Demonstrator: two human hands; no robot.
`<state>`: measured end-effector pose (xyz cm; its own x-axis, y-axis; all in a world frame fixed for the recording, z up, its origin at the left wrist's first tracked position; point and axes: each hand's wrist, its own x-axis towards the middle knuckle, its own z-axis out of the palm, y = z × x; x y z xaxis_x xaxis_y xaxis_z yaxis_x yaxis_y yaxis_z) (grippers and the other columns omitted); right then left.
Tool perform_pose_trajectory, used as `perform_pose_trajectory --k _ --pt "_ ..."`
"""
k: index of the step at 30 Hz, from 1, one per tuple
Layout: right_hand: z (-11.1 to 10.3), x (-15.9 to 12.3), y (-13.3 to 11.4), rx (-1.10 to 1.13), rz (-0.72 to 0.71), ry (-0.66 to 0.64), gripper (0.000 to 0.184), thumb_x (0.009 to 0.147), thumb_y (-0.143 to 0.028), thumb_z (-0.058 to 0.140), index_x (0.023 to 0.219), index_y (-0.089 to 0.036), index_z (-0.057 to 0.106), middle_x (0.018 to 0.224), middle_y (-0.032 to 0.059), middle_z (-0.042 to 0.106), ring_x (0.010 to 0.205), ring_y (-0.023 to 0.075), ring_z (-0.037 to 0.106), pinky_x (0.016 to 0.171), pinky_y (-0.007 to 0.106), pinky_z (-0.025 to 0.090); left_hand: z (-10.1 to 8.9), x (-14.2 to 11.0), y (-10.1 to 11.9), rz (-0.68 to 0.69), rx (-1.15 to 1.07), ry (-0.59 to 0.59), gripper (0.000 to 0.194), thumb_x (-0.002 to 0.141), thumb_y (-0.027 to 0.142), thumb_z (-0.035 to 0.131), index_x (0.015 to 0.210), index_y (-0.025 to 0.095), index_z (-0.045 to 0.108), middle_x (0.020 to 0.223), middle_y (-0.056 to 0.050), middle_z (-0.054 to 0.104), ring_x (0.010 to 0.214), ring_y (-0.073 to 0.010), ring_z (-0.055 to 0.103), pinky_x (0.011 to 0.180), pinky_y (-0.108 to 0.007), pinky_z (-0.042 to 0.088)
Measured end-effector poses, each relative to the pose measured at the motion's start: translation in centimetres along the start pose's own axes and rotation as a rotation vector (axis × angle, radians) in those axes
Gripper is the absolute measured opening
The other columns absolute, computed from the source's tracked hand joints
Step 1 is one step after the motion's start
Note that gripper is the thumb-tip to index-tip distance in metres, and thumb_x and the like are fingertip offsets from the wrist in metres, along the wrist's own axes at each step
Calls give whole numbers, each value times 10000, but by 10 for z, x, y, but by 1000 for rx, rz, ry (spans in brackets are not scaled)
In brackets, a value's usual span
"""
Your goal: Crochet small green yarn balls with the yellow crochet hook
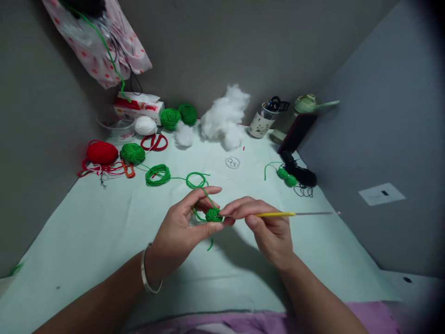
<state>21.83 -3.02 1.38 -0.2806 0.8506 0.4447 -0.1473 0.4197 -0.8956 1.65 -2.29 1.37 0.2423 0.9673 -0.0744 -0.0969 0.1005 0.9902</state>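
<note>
Between the thumb and fingers of my left hand (pixel 184 222) is a small round green crochet piece (pixel 212 215). Green yarn (pixel 208 197) runs up from it over my left fingers, and a short tail (pixel 210 244) hangs below. My right hand (pixel 267 225) grips a crochet hook (pixel 278 215) with a yellow handle and a metal shaft pointing right. The hook's left end meets the crochet piece, where my right fingertips partly hide it. Loose loops of green yarn (pixel 196 180) lie on the table just beyond my left hand.
White stuffing (pixel 225 118) sits at the back, beside green yarn balls (pixel 170 119). Red scissors (pixel 155 142), red yarn (pixel 102 152) and a coil of green yarn (pixel 157 175) lie left. A cup of tools (pixel 262 121), a bottle (pixel 305 104), a phone (pixel 297 133) and black yarn (pixel 302 175) stand or lie right.
</note>
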Motion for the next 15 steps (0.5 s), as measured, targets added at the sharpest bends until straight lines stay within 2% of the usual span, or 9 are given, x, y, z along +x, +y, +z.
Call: perform_pose_trajectory --k 4,10,15 --pt "2 -2 0 -61 -31 8 231 1062 -180 559 1115 -230 778 1039 72 793 983 190 751 815 341 631 1 0 1 8 44 41 508 707 214 865 1199 252 747 948 -12 652 915 -198 595 909 -356 466" --pt "3 -1 -2 -92 -32 27 209 1063 -194 561 1097 -224 765 1018 71 796 966 184 759 807 331 637 4 -1 0 66 106 66 469 699 196 854 1155 247 755 935 -4 644 866 -180 585 874 -337 471" --pt "3 4 -7 -292 -134 -42 202 1059 -157 541 1059 -179 742 937 88 787 966 190 767 823 325 640 6 -2 -3 203 233 105 409 731 141 804 1125 239 757 934 4 641 840 -158 590 845 -301 492"
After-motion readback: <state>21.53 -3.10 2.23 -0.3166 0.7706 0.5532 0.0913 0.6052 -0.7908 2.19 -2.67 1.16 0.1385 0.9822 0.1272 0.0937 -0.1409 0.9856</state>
